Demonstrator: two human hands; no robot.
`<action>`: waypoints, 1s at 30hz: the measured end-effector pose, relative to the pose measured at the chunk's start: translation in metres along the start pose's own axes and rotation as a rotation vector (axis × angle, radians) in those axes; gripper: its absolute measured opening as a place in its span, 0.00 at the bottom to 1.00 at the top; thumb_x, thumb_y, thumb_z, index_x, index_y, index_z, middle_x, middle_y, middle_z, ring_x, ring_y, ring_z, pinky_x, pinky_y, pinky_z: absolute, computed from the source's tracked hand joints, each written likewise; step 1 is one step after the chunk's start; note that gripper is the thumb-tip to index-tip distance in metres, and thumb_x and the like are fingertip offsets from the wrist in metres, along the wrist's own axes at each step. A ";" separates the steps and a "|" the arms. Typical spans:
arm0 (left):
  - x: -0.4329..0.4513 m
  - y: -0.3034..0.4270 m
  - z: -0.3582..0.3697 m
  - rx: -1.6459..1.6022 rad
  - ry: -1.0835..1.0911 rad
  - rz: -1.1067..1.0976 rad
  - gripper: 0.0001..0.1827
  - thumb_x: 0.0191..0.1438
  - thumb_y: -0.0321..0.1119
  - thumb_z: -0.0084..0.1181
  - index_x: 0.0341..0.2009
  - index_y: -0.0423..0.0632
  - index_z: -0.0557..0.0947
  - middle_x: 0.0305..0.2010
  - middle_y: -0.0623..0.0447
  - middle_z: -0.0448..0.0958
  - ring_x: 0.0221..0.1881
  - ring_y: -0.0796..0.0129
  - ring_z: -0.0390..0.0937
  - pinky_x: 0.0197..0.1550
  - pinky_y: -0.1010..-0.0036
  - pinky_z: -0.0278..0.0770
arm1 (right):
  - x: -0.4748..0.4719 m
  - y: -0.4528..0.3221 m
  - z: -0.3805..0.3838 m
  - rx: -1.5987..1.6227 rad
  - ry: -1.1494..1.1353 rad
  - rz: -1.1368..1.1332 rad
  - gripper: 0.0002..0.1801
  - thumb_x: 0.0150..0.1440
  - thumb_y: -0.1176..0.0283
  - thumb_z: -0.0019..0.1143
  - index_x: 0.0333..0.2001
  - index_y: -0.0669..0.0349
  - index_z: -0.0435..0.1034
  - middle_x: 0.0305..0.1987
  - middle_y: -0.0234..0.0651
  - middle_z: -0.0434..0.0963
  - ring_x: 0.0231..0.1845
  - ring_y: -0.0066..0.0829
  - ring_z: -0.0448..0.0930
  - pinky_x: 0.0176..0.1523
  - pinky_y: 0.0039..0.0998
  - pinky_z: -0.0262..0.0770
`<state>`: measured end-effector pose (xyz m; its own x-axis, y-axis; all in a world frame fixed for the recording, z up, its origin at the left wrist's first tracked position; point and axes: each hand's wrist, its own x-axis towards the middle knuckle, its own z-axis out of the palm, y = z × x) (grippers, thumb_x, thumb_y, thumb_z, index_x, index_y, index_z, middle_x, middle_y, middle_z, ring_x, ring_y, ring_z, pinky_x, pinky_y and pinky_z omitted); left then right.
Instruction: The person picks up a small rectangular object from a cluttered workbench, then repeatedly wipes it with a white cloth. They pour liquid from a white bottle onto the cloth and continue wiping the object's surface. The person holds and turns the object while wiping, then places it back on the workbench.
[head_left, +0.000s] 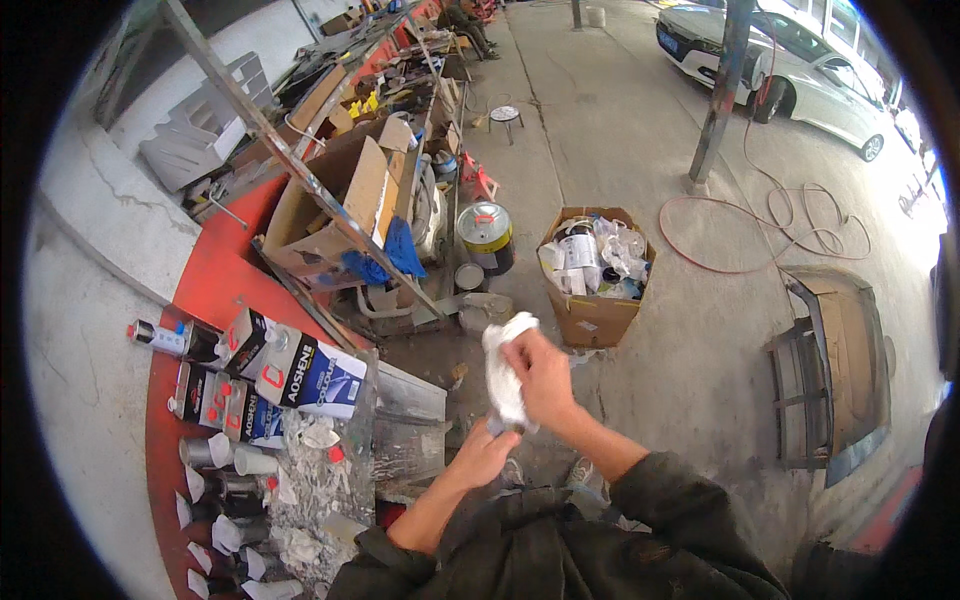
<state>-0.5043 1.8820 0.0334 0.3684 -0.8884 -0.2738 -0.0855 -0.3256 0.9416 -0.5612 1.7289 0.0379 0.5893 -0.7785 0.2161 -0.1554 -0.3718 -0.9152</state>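
White crumpled cloth or paper (504, 379) is bunched in front of my body, above the floor. My right hand (541, 375) grips it from the right side with bent fingers. Just below, my left hand (480, 452) is closed around a small object at the cloth's lower end. Only a bluish-grey bit of that object shows, so its kind cannot be told. Left of my hands, a paint-spattered bench (319, 480) carries AOSHENI paint-product cans (319, 375) and several cups (255, 459) with paper strainers.
A cardboard box of rubbish (592, 322) stands ahead, beside a metal drum (486, 234). A slanted metal bar (300, 172) crosses the cluttered shelf at left. At right are a post (716, 112), a coiled hose (712, 262), a bumper-like panel (847, 360) and a white car (817, 82).
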 end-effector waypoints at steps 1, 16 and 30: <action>0.002 0.006 0.002 0.009 0.002 -0.010 0.16 0.52 0.32 0.49 0.46 0.38 0.74 0.35 0.47 0.75 0.38 0.63 0.71 0.44 0.66 0.70 | 0.009 0.010 -0.005 0.042 0.033 0.023 0.13 0.60 0.63 0.56 0.30 0.61 0.68 0.26 0.44 0.76 0.28 0.47 0.78 0.32 0.41 0.71; 0.010 0.000 0.010 0.052 0.088 0.234 0.21 0.52 0.29 0.49 0.52 0.39 0.73 0.41 0.49 0.77 0.44 0.62 0.72 0.50 0.66 0.69 | -0.016 -0.021 0.001 0.093 0.043 -0.096 0.12 0.58 0.66 0.59 0.30 0.61 0.66 0.24 0.44 0.74 0.24 0.45 0.78 0.29 0.39 0.72; 0.003 -0.008 0.009 -0.946 0.125 -0.064 0.26 0.48 0.19 0.50 0.56 0.35 0.72 0.52 0.45 0.77 0.54 0.57 0.75 0.58 0.64 0.69 | 0.022 0.050 -0.091 0.809 0.143 0.206 0.06 0.58 0.78 0.48 0.38 0.64 0.72 0.36 0.32 0.78 0.35 0.22 0.77 0.38 0.25 0.74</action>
<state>-0.5112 1.8788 0.0227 0.4478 -0.8191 -0.3586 0.7013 0.0728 0.7092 -0.6278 1.6472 0.0275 0.4968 -0.8678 0.0092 0.3988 0.2189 -0.8905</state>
